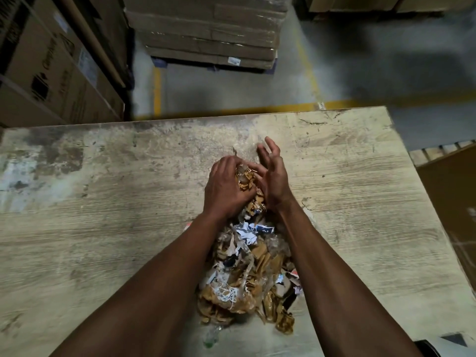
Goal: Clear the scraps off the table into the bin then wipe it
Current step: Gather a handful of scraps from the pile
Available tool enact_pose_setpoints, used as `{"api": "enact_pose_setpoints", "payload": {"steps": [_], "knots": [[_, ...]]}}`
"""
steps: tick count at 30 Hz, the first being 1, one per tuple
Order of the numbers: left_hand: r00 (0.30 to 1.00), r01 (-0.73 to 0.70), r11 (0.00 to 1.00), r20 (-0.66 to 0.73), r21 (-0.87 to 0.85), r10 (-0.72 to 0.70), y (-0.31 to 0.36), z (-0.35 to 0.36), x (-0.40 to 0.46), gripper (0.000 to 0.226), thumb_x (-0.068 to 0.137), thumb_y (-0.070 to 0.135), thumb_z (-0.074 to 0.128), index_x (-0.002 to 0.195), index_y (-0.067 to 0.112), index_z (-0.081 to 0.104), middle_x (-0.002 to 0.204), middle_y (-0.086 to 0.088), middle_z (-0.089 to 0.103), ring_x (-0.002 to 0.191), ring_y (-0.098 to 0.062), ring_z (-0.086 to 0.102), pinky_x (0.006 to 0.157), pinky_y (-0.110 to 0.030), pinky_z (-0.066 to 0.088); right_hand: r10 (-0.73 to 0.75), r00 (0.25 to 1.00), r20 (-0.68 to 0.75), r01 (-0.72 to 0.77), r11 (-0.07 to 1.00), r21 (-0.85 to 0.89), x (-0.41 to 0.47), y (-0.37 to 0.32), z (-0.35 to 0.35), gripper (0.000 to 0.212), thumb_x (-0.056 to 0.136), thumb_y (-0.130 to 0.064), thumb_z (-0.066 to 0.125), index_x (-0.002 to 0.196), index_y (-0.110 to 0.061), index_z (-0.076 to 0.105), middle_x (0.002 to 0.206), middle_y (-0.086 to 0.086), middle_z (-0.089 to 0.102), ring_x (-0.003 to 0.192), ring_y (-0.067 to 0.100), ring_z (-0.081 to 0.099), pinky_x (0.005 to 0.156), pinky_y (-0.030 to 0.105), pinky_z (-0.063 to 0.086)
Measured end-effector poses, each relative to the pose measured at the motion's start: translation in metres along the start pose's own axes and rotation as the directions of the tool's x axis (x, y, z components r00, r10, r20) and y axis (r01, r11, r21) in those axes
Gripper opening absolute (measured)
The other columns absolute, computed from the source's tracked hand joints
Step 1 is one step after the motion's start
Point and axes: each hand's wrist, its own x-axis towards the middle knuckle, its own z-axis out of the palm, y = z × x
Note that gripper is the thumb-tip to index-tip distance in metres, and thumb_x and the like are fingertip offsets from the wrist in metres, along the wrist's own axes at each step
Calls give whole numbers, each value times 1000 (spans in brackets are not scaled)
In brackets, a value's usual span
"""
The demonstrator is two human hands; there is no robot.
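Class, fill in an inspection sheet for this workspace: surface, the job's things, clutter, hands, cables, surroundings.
Surface: worn wooden table, stained and scratched.
Job's things: scrap pile of torn paper, cardboard and plastic film, gathered at the middle near edge; no bin or cloth seen.
Clutter: nothing seen apart from the scraps.
Hands: left hand grips scraps at the pile's far end; right hand is open, cupped against them.
Cables: nothing seen.
Surroundings: stacked cardboard boxes on a concrete floor with yellow lines.

table point(103, 228): worn pale wood-grain | on it: 1 heap of scraps point(247, 274)
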Motion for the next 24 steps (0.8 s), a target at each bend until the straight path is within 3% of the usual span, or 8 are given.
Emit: {"api": "enact_pose_setpoints", "payload": {"steps": [4, 7, 10, 13, 15, 20, 22, 24], "knots": [[1000, -19, 1000, -25, -10, 19, -3, 1, 0, 53, 76, 34, 87, 117, 26, 54, 117, 7, 61, 109, -18, 56, 82, -36, 49, -103, 989, -106, 71, 961, -268, -18, 4, 5, 46, 108, -45, 33, 149, -36, 54, 150, -14, 59, 135, 12, 62, 116, 45, 49], [997, -17, 999, -75, -46, 13, -5, 3, -3, 48, 78, 31, 86, 115, 24, 57, 114, 7, 63, 105, -17, 58, 79, -35, 47, -156, 964, -217, 51, 904, -424, -32, 2, 4, 41, 111, -28, 44, 151, -32, 55, 153, -7, 61, 139, 14, 58, 119, 40, 46], [995, -4, 996, -104, -87, -5, -7, 3, -4, 47, 80, 29, 89, 114, 24, 57, 111, 11, 60, 100, -16, 58, 75, -33, 43, 0, 995, -102, -50, 871, -490, -48, 2, -7, 67, 106, -16, 61, 166, -27, 33, 167, 0, 46, 152, 20, 45, 124, 44, 40], [992, 10, 992, -123, -129, -26, -9, 2, -2, 45, 81, 26, 89, 112, 24, 57, 111, 11, 61, 99, -16, 60, 74, -34, 46, 146, 987, 73, -44, 670, -741, -60, 7, -13, 105, 90, -23, 77, 172, -28, 11, 175, 5, 25, 161, 29, 19, 129, 57, 28], [991, 5, 989, -135, -146, -25, -10, 1, -2, 42, 81, 24, 87, 110, 25, 57, 111, 10, 61, 98, -16, 60, 75, -36, 49, 128, 987, 97, 4, 582, -813, -62, 12, -8, 107, 88, -19, 78, 172, -25, 12, 172, 4, 24, 158, 31, 19, 127, 50, 28], [986, 47, 968, -144, -245, -84, -5, -2, 2, 36, 81, 16, 80, 108, 26, 58, 109, 10, 64, 92, -16, 62, 75, -41, 54, 2, 998, 68, 51, 639, -767, -52, 16, 5, 91, 89, -1, 68, 169, -17, 26, 160, 11, 38, 148, 28, 39, 109, 18, 28], [977, 77, 925, -157, -373, -145, 0, -6, 4, 39, 82, 6, 74, 112, 27, 63, 117, 10, 67, 98, -10, 66, 78, -37, 57, -5, 1000, 19, 17, 729, -684, -49, 15, 9, 84, 93, 1, 65, 168, -20, 31, 161, 10, 46, 147, 25, 47, 111, 21, 33], [969, 78, 881, -174, -466, -178, 7, -10, 4, 52, 83, -5, 69, 122, 29, 69, 130, 10, 68, 114, 1, 64, 85, -21, 55, 59, 998, -3, -53, 879, -474, -51, 12, 16, 80, 97, 2, 60, 167, -30, 35, 158, 4, 54, 138, 20, 58, 112, 32, 50]]}}
